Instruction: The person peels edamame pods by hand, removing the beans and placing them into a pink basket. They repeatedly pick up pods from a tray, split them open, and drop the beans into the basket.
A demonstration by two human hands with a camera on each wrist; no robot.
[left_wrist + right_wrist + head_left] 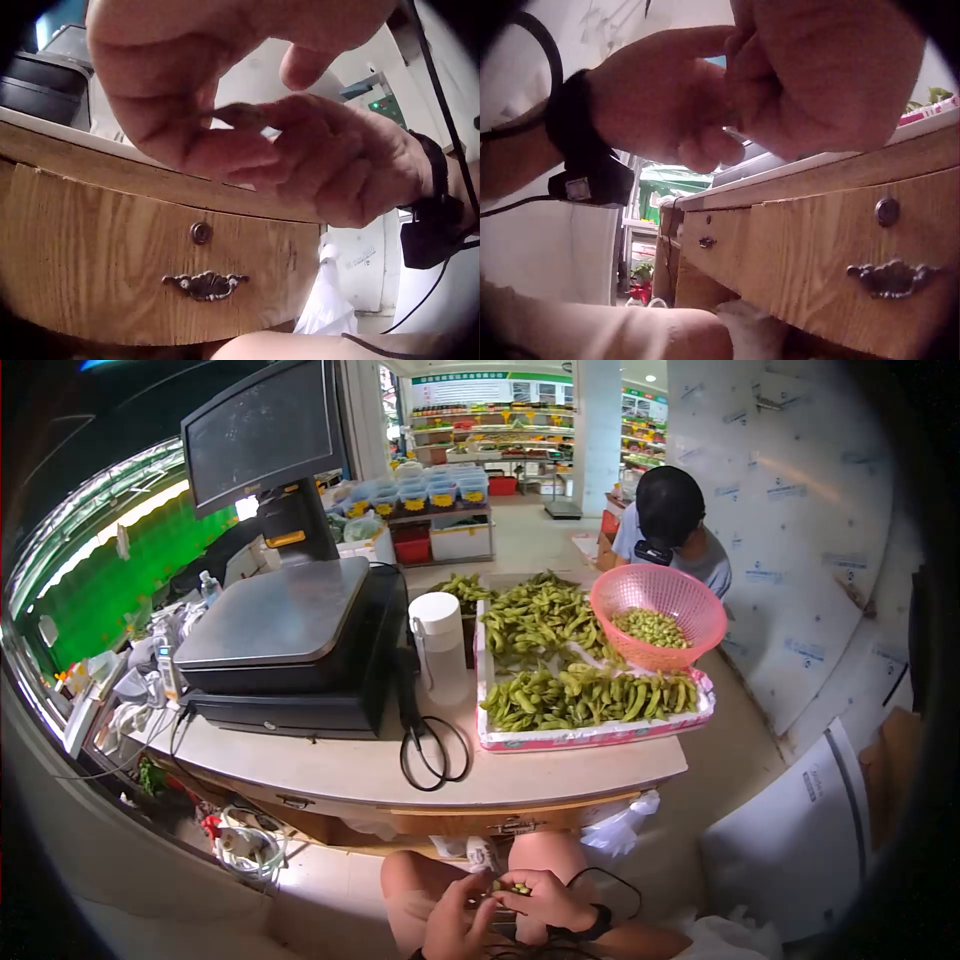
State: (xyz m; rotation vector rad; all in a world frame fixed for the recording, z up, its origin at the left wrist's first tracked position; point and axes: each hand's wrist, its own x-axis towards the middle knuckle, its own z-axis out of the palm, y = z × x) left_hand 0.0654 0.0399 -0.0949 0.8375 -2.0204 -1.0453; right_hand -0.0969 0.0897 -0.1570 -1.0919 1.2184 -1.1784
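Low in the head view, both hands meet above the lap. My left hand (458, 920) pinches a green soybean pod (241, 115), which shows in the left wrist view between the two hands' fingertips. My right hand (552, 902) curls its fingers around several shelled soybeans (518, 888). In the right wrist view the hands overlap and mostly hide what they hold. On the counter, a white and pink foam box (600, 737) bears heaps of unshelled pods (585, 696). A pink colander (705, 622) with shelled beans (650, 627) rests on the box's right side.
The wooden counter (560, 764) stands before the knees, with a drawer (135, 255) facing them. On it are a scale (280, 610), a monitor (262, 435), a white bottle (438, 650) and a looped black cable (435, 760). Another person (672, 510) is behind the colander.
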